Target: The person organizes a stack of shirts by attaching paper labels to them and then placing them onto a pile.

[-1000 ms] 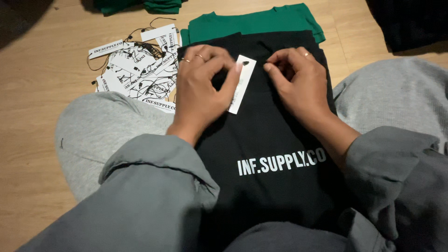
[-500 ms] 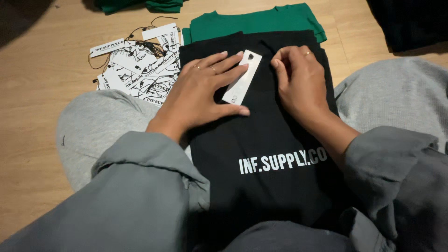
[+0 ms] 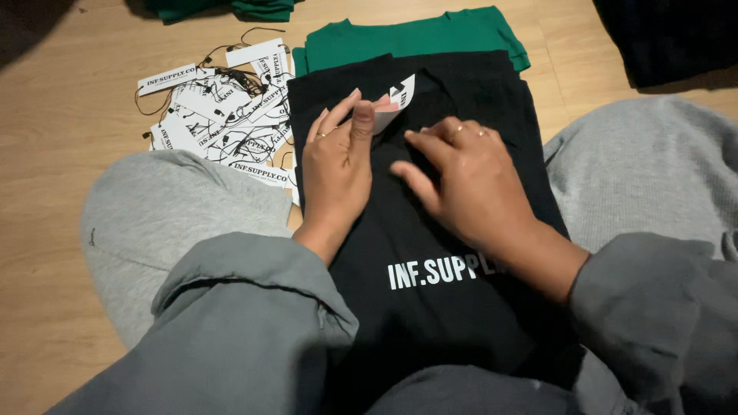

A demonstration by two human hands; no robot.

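Observation:
A folded black t-shirt [image 3: 430, 253] with white print lies across my lap. My left hand [image 3: 338, 165] rests flat on its upper part, fingers on a white paper tag [image 3: 393, 106] that peeks out past my fingertips. My right hand [image 3: 461, 177] lies on the shirt just right of the left one, fingers spread and pointing left, holding nothing. Both sleeves are grey.
A green folded shirt [image 3: 415, 42] lies under the black one's far edge. A heap of white printed tags with black strings [image 3: 223, 123] sits on the wooden floor [image 3: 61, 138] to the left. Dark clothing [image 3: 669, 34] lies at the far right, green cloth [image 3: 223, 8] at the top.
My left hand has slid up over the tag and now covers most of it. My right hand moved left and down, from the collar to the middle of the shirt.

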